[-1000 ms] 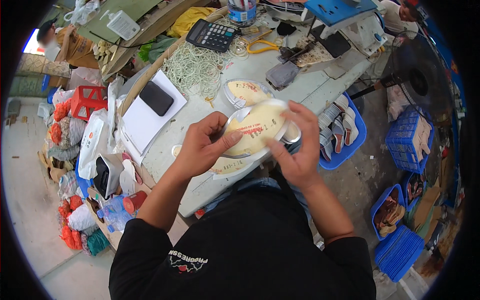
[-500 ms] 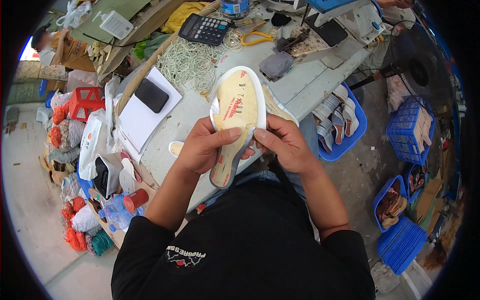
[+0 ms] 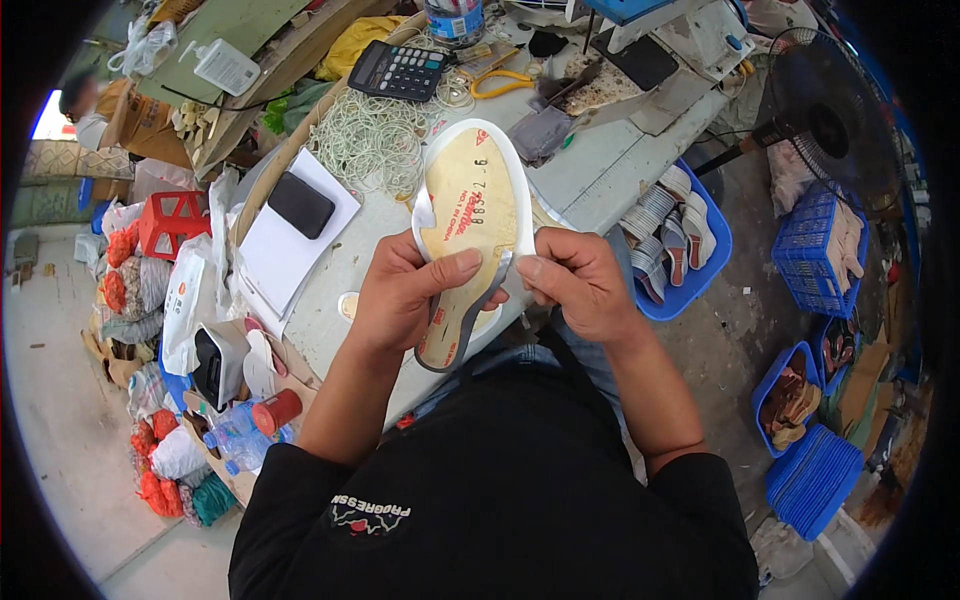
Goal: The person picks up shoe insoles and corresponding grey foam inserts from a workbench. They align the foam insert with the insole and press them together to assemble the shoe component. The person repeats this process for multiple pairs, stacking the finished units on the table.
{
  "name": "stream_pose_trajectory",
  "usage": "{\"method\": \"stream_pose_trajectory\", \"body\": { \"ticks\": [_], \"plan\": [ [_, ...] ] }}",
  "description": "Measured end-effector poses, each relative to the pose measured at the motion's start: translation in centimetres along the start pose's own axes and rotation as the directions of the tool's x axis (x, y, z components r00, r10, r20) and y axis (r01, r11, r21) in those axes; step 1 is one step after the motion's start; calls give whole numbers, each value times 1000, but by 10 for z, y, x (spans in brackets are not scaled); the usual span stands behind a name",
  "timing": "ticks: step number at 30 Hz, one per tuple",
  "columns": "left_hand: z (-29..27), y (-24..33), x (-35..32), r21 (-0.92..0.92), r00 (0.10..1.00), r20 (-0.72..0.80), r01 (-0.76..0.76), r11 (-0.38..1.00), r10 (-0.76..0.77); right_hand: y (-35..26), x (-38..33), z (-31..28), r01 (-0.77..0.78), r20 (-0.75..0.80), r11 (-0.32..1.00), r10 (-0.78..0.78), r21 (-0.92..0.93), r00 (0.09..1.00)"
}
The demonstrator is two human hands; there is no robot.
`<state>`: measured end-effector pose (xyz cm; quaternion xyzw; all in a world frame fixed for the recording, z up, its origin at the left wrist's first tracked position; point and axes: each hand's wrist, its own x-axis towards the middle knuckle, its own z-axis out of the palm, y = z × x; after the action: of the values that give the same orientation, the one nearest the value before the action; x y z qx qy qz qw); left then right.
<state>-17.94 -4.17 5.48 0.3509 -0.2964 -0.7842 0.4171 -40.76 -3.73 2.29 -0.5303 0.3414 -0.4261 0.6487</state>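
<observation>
I hold a tan shoe insole [image 3: 472,205] with a white-grey rim upright in front of my chest, its toe end pointing away from me. My left hand [image 3: 405,290] wraps around its lower left side, thumb lying across the middle. At the right edge, my right hand [image 3: 575,280] pinches the rim beside my left thumb. The heel end hangs below my left hand. Behind the insole lies the grey worktable [image 3: 600,175].
On the table sit a pile of white cord loops [image 3: 375,140], a black calculator [image 3: 398,70], a dark phone [image 3: 300,204] on white paper, and yellow scissors [image 3: 498,82]. A blue bin of shoe parts [image 3: 690,250] stands right of it; blue crates [image 3: 815,240] and a fan [image 3: 825,110] farther right.
The insole went from lying sideways between my hands to standing lengthwise, and it has come closer to me. My left thumb now lies across its middle.
</observation>
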Motion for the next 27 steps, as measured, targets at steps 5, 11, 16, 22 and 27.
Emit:
{"method": "stream_pose_trajectory", "body": {
  "ticks": [5,11,16,22,27],
  "plan": [
    [13,-3,-9,566,956,100,-284,774,277,-40,-5,-5,279,108,756,-268,-592,957],
    [32,-10,-6,870,803,270,-440,223,532,-52,-3,14,210,105,580,-208,-787,972],
    [5,-18,1,325,975,-117,-144,934,191,-23,-10,9,-36,-27,912,28,-408,999],
    [-4,-23,6,45,997,14,78,996,-79,19,1,15,-81,-12,898,95,432,995],
    [-19,11,12,431,946,165,186,883,-279,17,2,-5,-141,-81,880,198,453,977]
  ]
}}
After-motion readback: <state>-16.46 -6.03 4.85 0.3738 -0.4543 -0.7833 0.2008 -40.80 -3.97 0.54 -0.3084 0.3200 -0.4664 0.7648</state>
